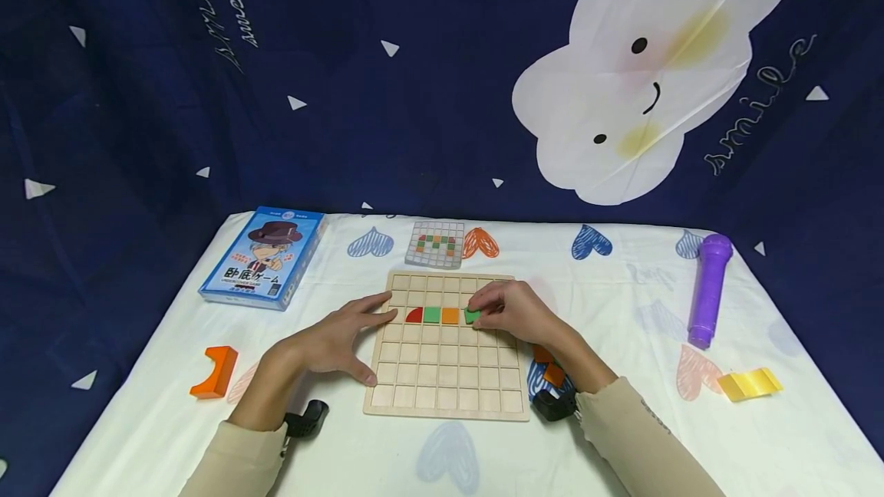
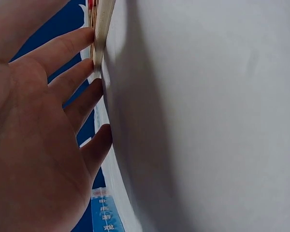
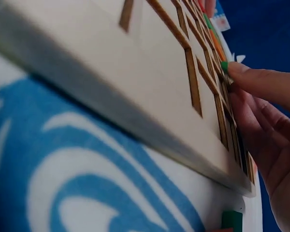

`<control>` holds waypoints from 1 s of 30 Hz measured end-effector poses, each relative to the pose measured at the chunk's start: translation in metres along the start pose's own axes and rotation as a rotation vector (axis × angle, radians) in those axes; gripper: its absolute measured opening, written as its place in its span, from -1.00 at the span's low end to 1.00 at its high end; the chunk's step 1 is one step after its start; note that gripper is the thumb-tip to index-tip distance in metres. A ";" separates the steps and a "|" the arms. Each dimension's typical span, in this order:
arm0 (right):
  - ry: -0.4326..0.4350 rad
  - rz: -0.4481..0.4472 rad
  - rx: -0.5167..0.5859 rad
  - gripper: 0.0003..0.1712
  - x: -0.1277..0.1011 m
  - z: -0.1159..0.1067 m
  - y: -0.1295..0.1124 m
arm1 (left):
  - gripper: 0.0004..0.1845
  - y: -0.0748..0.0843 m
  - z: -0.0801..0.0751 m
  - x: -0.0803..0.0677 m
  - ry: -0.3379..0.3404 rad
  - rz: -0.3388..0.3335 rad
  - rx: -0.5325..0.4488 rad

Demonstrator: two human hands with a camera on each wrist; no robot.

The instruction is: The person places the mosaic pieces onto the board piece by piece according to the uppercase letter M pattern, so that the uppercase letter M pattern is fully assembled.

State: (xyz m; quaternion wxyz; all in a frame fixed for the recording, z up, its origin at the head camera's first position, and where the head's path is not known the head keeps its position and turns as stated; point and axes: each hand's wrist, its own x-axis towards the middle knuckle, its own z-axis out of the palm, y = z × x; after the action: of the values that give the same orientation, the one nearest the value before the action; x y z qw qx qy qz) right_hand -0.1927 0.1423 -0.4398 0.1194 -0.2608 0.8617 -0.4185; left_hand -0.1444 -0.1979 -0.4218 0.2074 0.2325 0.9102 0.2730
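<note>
R hand (image 1: 514,313) pinching green tile (image 1: 473,317), grid board (image 1: 449,374)

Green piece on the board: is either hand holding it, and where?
The right hand pinches the green piece by its edges. The left hand only rests against the wooden board.

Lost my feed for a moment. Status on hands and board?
Left hand flat, steadying wooden grid board. Right hand pinching green piece into the row beside orange square. Nothing obstructing.
</note>
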 end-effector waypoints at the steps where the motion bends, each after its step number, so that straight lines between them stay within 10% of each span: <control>1: -0.003 -0.006 -0.005 -0.77 0.001 0.000 0.000 | 0.16 0.000 0.000 0.000 0.001 -0.001 0.000; 30: 0.003 0.000 -0.080 -0.85 0.009 0.008 -0.005 | 0.16 -0.001 -0.001 0.000 -0.008 0.012 -0.010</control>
State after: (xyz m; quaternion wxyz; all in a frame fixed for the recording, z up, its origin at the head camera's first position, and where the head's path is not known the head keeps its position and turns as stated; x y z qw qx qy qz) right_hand -0.1951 0.1293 -0.4405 0.1078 -0.2646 0.8779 -0.3843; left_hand -0.1451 -0.1986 -0.4215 0.2104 0.2379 0.9065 0.2781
